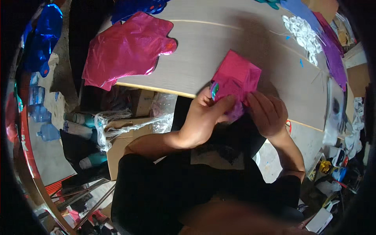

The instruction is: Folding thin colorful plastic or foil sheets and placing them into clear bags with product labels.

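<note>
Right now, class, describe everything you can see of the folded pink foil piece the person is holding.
The folded pink foil piece is shiny, crinkled magenta film, like a deflated foil balloon, folded into a rough square. A small multicoloured patch shows at its lower left edge. It is held tilted above the near edge of the pale table. The left hand pinches its lower left, thumb on top; the right hand grips its lower right corner. Its lower edge is hidden by the fingers.
</note>
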Motion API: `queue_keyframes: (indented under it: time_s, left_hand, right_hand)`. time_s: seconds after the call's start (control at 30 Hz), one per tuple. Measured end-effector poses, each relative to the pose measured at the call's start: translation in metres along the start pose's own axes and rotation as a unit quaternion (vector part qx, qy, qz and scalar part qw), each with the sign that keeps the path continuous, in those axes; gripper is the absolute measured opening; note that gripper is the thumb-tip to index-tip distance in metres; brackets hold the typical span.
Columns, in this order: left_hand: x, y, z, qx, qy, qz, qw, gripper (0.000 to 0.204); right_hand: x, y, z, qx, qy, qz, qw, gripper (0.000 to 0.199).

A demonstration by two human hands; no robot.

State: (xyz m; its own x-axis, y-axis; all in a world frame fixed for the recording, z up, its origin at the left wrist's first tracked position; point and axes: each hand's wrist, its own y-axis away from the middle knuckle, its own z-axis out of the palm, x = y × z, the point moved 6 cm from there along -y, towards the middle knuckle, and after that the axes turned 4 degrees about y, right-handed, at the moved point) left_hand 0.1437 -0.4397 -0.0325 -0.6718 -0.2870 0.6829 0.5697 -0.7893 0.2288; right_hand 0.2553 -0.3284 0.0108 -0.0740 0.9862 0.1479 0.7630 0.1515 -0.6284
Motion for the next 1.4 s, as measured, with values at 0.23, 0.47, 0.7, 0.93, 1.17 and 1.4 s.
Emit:
queue_keyframes:
  time_s: [0.23,0.47,0.7,0.93,1.17,1.4]
  left_hand:
    - [0.039,0.018,-0.015,-0.146,-0.503,0.158,0.837,0.032]
    - [0.049,0.017,0.002,-0.237,-0.706,0.522,0.416,0.036]
    - [0.034,0.014,-0.008,-0.264,-0.685,0.584,0.347,0.032]
    - [0.033,0.012,-0.013,-0.256,-0.67,0.611,0.336,0.027]
    - [0.035,0.014,-0.027,-0.21,-0.604,0.612,0.466,0.031]
    - [0.059,-0.015,0.003,-0.319,-0.639,0.423,0.558,0.031]
  right_hand:
    - [0.002,0.02,-0.007,-0.018,-0.007,-0.014,1.0,0.041]
    - [0.0,0.034,-0.005,0.002,0.016,-0.054,0.998,0.039]
    - [0.0,0.042,-0.007,0.028,0.06,-0.107,0.992,0.032]
    - [0.005,0.046,-0.002,0.025,0.051,-0.121,0.991,0.029]
    - [0.008,0.04,-0.007,0.031,-0.048,-0.071,0.996,0.025]
    - [0.014,0.041,-0.004,0.016,-0.08,-0.022,0.996,0.023]
